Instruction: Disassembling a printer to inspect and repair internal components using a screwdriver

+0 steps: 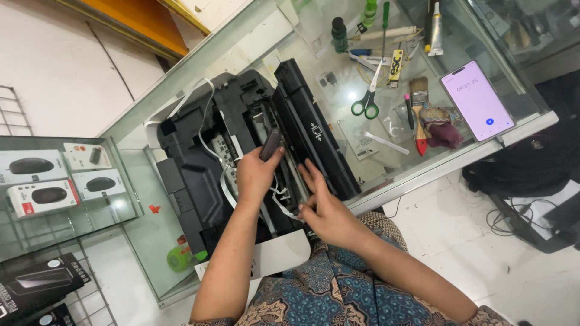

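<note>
A: From the head view, what was held?

B: A dark narrow part (270, 145) was pinched in the curled fingers of the left hand (256, 175), above the opened black printer (241, 151) on the glass counter (393, 175). The right hand (320, 205) was laid beside it, fingers stretched together onto the printer's inside.

A: What was counted?

B: One pair of scissors (367, 99), one phone (477, 99), one paintbrush (418, 115).

Right fingertips (302, 208) vanish under the printer's ribbon cable (281, 202) — boxed mouse (21, 166) cut off left.
</note>
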